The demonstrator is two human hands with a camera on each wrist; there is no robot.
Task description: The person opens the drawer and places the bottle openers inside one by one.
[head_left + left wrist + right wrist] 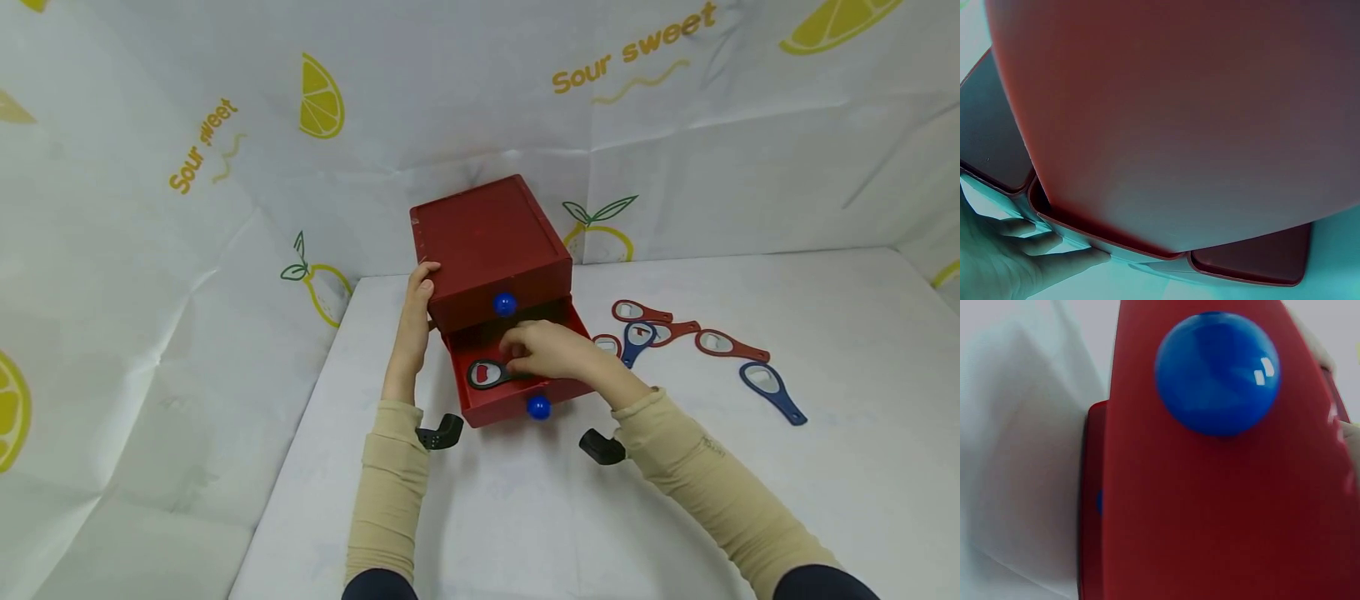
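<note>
A red two-drawer cabinet stands against the back sheet, its lower drawer pulled out. My left hand rests along the cabinet's left side; its fairly straight fingers touch the wall in the left wrist view. Inside the lower drawer, my right hand pinches the handle of a black bottle opener, whose rounded head points left. The fingertips are partly hidden. In the right wrist view, the drawer front with its blue knob covers most of the hand.
On the table right of the cabinet lie several bottle openers, among them a red one, a blue one and an overlapping blue one. The upper drawer, with a blue knob, is closed. A printed white sheet hangs behind.
</note>
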